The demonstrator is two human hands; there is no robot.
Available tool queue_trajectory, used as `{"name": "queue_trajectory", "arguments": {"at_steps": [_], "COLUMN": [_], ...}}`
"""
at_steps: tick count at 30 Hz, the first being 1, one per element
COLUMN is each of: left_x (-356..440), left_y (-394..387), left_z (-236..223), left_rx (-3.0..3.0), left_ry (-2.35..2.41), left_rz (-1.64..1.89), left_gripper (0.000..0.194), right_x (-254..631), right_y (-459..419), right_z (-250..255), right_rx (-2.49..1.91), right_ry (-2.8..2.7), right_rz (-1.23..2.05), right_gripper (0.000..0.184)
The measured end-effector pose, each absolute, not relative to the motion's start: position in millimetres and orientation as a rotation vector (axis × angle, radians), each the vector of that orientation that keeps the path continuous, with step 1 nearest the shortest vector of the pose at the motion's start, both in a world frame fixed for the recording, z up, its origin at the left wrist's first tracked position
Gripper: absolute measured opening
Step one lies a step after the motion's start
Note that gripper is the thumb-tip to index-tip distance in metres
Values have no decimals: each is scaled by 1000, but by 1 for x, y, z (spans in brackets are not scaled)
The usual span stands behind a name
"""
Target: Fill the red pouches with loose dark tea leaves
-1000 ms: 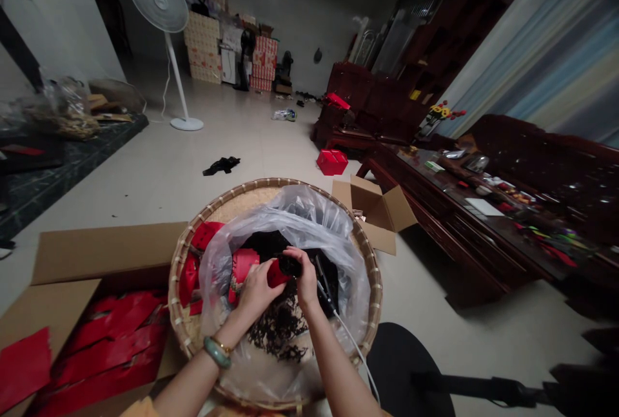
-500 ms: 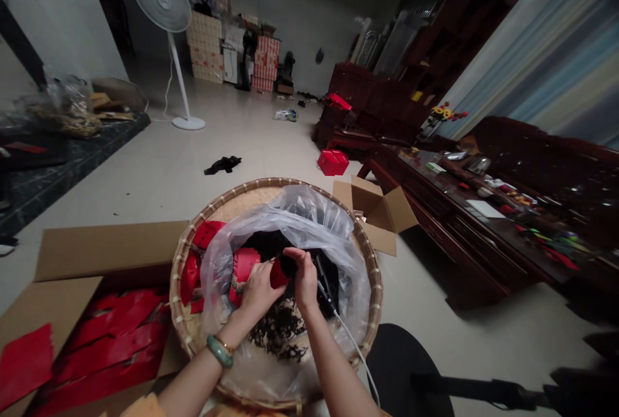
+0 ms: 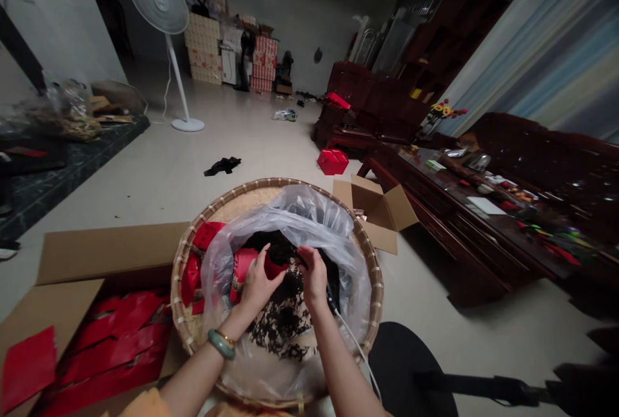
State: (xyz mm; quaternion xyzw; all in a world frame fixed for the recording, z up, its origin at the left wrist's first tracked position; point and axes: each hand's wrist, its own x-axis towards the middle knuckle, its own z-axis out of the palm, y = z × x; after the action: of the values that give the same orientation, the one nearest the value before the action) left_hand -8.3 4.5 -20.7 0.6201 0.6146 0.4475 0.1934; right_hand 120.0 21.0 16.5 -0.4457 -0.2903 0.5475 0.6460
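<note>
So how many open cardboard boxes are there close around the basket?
2. One box is left of the basket; the other box is beyond its right side. The basket could hide more.

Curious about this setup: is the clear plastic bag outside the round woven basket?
No, the clear plastic bag lies open inside the round woven basket, within its rim.

Red container (image 3: 275, 271) — partly behind left hand (image 3: 260, 285)

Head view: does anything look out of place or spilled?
A crumpled black item lies by itself on the pale floor beyond the round woven basket, and looks dropped or discarded. Loose dark shreds lie scattered within translucent plastic sheeting inside the basket; whether they spilled, I can't tell.
</note>
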Motion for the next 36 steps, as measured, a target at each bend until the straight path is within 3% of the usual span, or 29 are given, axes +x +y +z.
{"name": "queue_trajectory", "arguments": {"at_steps": [2, 6, 14, 20, 25, 32, 36], "left_x": [-10, -9, -11, -23, -24, -25, -29], "left_y": [5, 3, 2, 7, 6, 6, 6], "left_z": [-20, -22, -21, -19, -19, -25, -31], "left_rx": [1737, 1719, 1637, 1437, 1442, 1493, 1449], "left_ry": [1720, 1722, 1552, 1254, 1284, 1328, 1347], "left_rz": [1251, 1209, 1147, 930, 916, 972, 1012], "left_gripper": [70, 70, 79, 40, 31, 30, 42], "right_x": [120, 111, 115, 123, 125, 129, 135], "right_y": [17, 6, 8, 7, 9, 16, 19], "right_z": [11, 3, 3, 8, 6, 1, 10], "right_rx": [-1104, -1134, -1178, -1079, -1097, -1189, -1200], "right_ry": [-851, -1164, -1224, -1151, -939, -1023, -1299], "right_rz": [1244, 1197, 1144, 1301, 1383, 1197, 1120], "right_gripper": [22, 40, 23, 14, 22, 28, 34]}}
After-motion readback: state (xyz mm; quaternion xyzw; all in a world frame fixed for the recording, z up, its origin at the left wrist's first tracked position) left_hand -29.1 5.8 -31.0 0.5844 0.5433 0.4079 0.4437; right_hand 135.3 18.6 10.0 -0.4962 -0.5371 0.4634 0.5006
